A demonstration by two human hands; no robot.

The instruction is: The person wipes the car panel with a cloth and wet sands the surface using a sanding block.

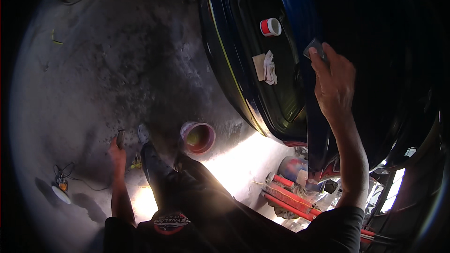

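Note:
My right hand [336, 79] is closed around a small grey block [314, 49], which rests at the edge of a dark blue car panel [300, 7]. The block looks like a sanding block, but its kind is hard to make out. Out to the left, away from the car, my left hand [118, 151] grips a small dark object [121, 138] with a pale sheen; its kind does not show. Inside the dark recess of the car body, left of my right hand, lie a white tub with a red label [271, 27], a folded white cloth [269, 68] and a tan sheet [258, 67].
A pinkish bucket [198, 138] with murky liquid stands on the stained concrete floor [93, 79], near my feet. A corded orange tool with a round pad [61, 194] lies at lower left. Red tubes [290, 198] and clutter sit at lower right, beside a bright patch of light.

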